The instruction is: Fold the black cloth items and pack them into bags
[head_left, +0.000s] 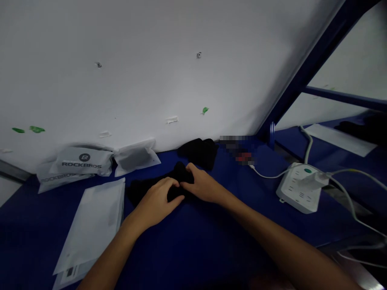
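Observation:
A piece of soft black fabric (137,190) lies bunched on the blue tabletop (169,249); its exact kind does not show. My left hand (155,203) rests over its near side, fingers curled into the cloth and thumb held off to the right. At the fabric's right end, my right hand (203,183) grips a raised bunch between thumb and fingers. The two hands almost meet, and dark folds show between them. Behind, near the wall, sits a second folded black cloth item (199,152), apart from both hands.
Flat frosted plastic bags (90,221) lie at left. Filled ROCKBROS pouches (81,161) and another filled pouch (136,156) lean by the white wall (145,88). On the right are a white power strip (300,187) with cables and a blue metal frame (290,80).

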The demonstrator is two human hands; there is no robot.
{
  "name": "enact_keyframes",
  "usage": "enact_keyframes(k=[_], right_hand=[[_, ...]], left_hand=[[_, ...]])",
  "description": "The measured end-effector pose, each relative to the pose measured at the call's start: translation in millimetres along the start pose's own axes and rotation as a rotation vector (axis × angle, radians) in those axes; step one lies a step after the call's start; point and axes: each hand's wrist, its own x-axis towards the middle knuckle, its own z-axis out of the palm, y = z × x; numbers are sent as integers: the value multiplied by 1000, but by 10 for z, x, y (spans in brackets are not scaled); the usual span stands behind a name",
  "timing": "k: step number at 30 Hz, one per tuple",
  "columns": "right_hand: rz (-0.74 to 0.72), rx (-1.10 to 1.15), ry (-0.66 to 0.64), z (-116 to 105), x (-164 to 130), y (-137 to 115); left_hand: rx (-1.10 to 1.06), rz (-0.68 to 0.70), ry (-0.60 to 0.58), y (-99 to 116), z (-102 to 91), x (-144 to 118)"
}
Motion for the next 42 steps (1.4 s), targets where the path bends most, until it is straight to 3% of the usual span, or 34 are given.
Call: enact_keyframes(k=[4,8,11,15,19,23,28,31,36,38,42], right_hand=[[45,-272,149,-100,3,10],[-113,-489,281,-87,-60,-92],[-253,-540,202,26,-102,-196],[-336,-472,112,117,-119,-254],[-255,-280,118,100,-80,-181],[-37,-192,256,105,-24,-92],[95,-238,119,78,-10,-37],[-10,-194,113,69,-21,-22],[-336,-190,133,114,-63,-94],[-478,-263,103,118,-89,-141],[-671,-317,13,77,-153,-215]], left_hand=[[131,33,-13,-142,-69,-17],[46,1,-24,-289,-71,-6],[-66,-43,-7,-333,-58,18],[-185,-154,40,-322,-86,50],[-158,-98,6,-311,-116,58],[-101,-34,-54,-345,-108,42],[-78,-35,-81,-356,-89,11],[-5,-52,-5,-333,-110,12],[-35,-107,86,-350,-228,20],[-130,-127,54,-372,-293,9],[-195,-85,-125,-395,-391,-9]])
